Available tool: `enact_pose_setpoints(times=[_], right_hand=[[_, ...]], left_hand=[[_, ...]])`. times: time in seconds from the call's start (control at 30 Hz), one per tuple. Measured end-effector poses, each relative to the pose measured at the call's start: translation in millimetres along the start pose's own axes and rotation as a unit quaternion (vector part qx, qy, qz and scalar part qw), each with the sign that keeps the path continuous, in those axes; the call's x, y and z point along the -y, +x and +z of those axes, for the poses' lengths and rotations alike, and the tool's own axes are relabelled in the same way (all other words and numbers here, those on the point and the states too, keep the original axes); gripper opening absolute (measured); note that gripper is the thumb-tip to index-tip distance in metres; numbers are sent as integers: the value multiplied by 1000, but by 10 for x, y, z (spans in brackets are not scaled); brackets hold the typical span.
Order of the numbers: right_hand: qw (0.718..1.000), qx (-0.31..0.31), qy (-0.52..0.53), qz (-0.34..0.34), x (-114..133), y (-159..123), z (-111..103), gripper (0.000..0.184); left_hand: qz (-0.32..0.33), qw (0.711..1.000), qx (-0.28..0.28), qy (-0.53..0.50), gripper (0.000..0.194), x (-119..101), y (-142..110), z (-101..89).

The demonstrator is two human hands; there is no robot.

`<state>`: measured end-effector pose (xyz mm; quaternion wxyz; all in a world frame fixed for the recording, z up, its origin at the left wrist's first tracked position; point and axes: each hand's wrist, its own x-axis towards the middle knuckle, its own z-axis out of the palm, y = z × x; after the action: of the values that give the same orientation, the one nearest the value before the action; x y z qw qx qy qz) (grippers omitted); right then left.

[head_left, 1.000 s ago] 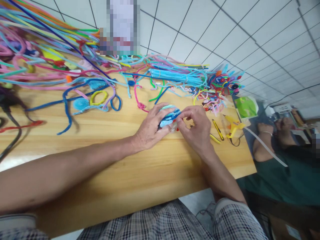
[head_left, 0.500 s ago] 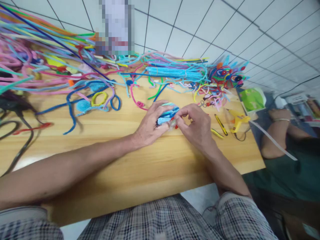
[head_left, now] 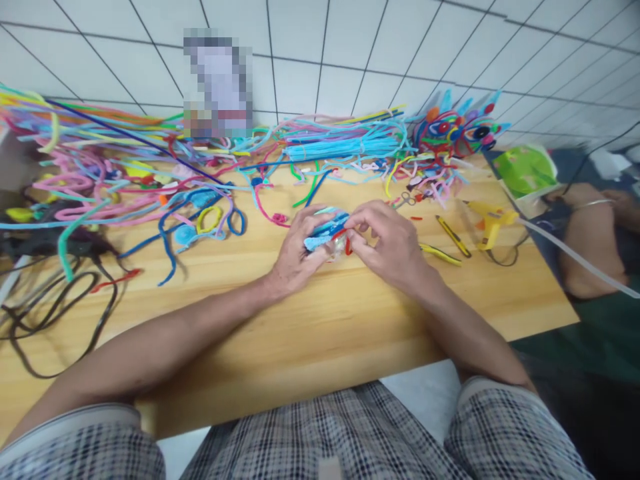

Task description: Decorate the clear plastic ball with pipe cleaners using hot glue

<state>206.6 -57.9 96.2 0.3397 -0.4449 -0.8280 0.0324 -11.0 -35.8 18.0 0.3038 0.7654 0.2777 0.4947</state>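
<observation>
My left hand is closed around a rounded craft piece wound with blue and light-blue pipe cleaners. A clear, shiny part of the piece shows below its blue side. At its right side, my right hand pinches a red pipe cleaner between thumb and forefinger. The red strand lies along the piece's edge and curls down by the fingertips. The piece's far side is hidden by my left fingers. Both hands are above the wooden table, near its middle.
Right of my hands are yellow-handled pliers, a yellow utility knife, a yellow glue gun and small scissors. Pipe-cleaner bundles and two finished colourful figures line the back. Black cables lie left; another person's arm is at right.
The view has shifted, so the table's contents sit differently in the frame. More of the red pipe cleaner and of the clear part now shows between my hands. Both hands keep their hold.
</observation>
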Motion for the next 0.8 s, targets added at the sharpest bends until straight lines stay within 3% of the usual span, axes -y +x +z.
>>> enact_pose_setpoints(times=[0.33, 0.57, 0.8], right_hand=[[997, -17, -31, -61, 60, -87, 43, 21], [985, -35, -101, -132, -21, -390, 77, 52], [988, 7, -101, -114, -90, -592, 180, 74]], left_hand=[[-15, 1000, -10, -5, 42, 52, 9, 9], [-3, 1000, 13, -5, 43, -15, 55, -13], [-1, 998, 37, 49, 40, -60, 132, 35]])
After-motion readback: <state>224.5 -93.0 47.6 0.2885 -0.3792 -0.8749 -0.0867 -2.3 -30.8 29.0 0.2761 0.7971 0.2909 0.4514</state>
